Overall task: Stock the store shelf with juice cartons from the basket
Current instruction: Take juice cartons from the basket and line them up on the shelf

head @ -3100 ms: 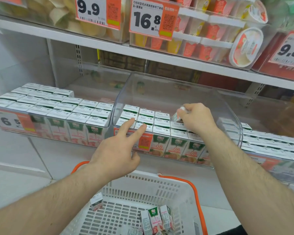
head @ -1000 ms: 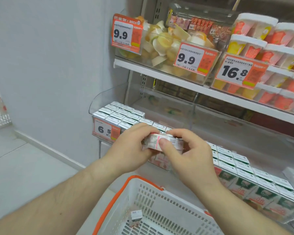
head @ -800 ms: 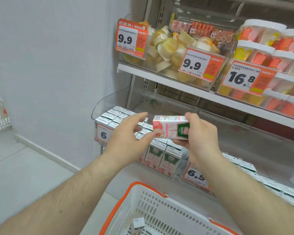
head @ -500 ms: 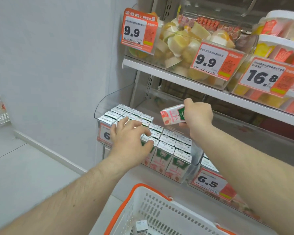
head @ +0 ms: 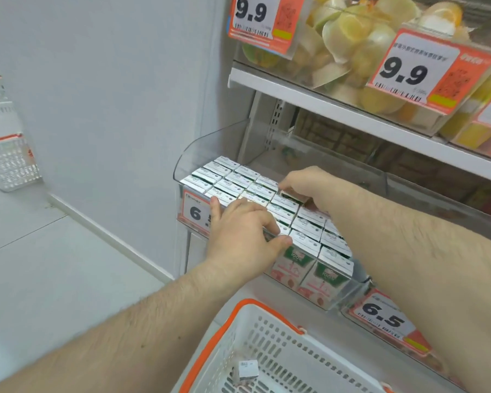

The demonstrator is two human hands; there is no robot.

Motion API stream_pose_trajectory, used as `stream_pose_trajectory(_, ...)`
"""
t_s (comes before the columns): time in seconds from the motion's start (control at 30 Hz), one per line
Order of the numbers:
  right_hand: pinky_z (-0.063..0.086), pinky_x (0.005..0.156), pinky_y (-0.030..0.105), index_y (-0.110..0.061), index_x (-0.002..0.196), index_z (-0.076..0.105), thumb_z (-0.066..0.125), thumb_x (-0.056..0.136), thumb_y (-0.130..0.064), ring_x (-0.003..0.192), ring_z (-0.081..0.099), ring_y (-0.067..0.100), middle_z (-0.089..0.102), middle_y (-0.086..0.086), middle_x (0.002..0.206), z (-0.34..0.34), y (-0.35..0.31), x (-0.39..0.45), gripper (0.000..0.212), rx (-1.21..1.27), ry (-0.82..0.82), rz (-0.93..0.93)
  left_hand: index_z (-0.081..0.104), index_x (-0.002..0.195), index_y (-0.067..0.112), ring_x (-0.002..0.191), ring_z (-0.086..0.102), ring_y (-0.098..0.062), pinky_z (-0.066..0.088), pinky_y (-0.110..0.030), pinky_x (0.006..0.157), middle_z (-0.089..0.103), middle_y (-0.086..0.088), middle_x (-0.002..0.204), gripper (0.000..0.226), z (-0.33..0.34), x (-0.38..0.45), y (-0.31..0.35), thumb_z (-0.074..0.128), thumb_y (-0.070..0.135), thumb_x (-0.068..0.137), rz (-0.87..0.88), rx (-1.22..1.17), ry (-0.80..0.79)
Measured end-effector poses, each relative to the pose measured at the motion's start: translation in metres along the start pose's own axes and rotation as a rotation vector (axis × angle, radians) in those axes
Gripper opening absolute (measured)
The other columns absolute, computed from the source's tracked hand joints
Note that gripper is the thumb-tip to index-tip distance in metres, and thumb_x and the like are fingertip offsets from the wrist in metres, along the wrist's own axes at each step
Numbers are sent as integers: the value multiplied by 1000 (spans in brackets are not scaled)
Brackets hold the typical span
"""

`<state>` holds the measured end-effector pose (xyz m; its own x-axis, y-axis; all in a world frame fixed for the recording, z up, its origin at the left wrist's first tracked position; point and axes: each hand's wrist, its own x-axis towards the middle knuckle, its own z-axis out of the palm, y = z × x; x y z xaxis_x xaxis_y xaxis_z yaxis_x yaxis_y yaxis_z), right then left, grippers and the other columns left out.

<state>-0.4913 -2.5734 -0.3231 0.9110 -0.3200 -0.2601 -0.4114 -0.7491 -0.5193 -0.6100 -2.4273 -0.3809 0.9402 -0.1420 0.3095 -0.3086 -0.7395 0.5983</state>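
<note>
A clear plastic shelf bin (head: 210, 146) holds several rows of small juice cartons (head: 233, 177) with white tops. My right hand (head: 309, 182) reaches into the back of the rows and grips one juice carton (head: 294, 196), lowering it among the others. My left hand (head: 238, 234) lies flat on the carton tops at the bin's front edge, fingers spread. The white basket (head: 270, 344) with an orange rim sits below, with a carton (head: 248, 368) in it.
A 6.5 price tag (head: 194, 212) hangs on the bin's front, another 6.5 tag (head: 383, 316) on the neighbouring bin. The shelf above (head: 309, 97) carries fruit tubs with 9.9 tags. A white wall is at the left, with another basket (head: 9, 163) on the floor.
My right hand has come down from above the bin and set the carton into the back rows. My left hand has slid onto the front cartons. The view has moved closer.
</note>
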Motion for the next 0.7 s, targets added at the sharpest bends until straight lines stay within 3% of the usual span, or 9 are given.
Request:
stream_pose_trajectory(0.07, 45, 60, 29, -11, 90, 64, 69, 87, -29, 64, 52, 21, 60, 6, 83, -3, 3, 6, 19, 107, -98, 18, 67, 86, 36, 137, 32, -10, -13, -48, 118, 57, 17, 126, 24, 1, 1, 1, 65, 60, 81, -13, 10, 6)
stream_pose_trajectory(0.2, 53, 51, 27, -3, 96, 70, 60, 87, -9, 56, 66, 22, 73, 10, 80, -12, 17, 15, 14, 275, -215, 88, 64, 84, 37, 139, 30, -11, -17, -46, 116, 56, 19, 126, 22, 2, 1, 2, 66, 59, 82, -22, 11, 10)
stream_pose_trajectory(0.37, 51, 55, 28, -8, 98, 69, 63, 92, -14, 62, 65, 19, 73, 7, 78, -11, 26, 18, 11, 310, -256, 110, 56, 80, 39, 140, 29, -10, -18, -46, 116, 55, 20, 127, 22, 4, 2, 4, 66, 58, 82, -38, 38, 15)
stream_pose_trajectory(0.43, 50, 58, 29, -9, 98, 69, 66, 91, -17, 62, 62, 18, 72, 5, 81, -9, 24, 17, 11, 278, -229, 111, 56, 80, 39, 139, 29, -10, -18, -46, 116, 55, 19, 127, 22, 4, 1, 4, 66, 58, 82, -39, 43, 12)
stream_pose_trajectory(0.53, 50, 74, 35, -7, 101, 68, 67, 92, -25, 75, 58, 22, 70, 7, 94, -7, 19, 13, 21, 174, -163, 98, 57, 79, 39, 139, 30, -11, -18, -46, 115, 55, 18, 129, 21, 4, 2, 6, 66, 58, 82, -49, 47, 15)
stream_pose_trajectory(0.7, 47, 64, 32, -6, 95, 59, 64, 91, -47, 74, 59, 24, 63, 7, 88, -9, 10, -13, 42, -244, 80, -25, 58, 82, 37, 145, 22, -13, -18, -49, 115, 56, 19, 130, 19, 0, -1, 10, 65, 54, 84, -39, 27, 15)
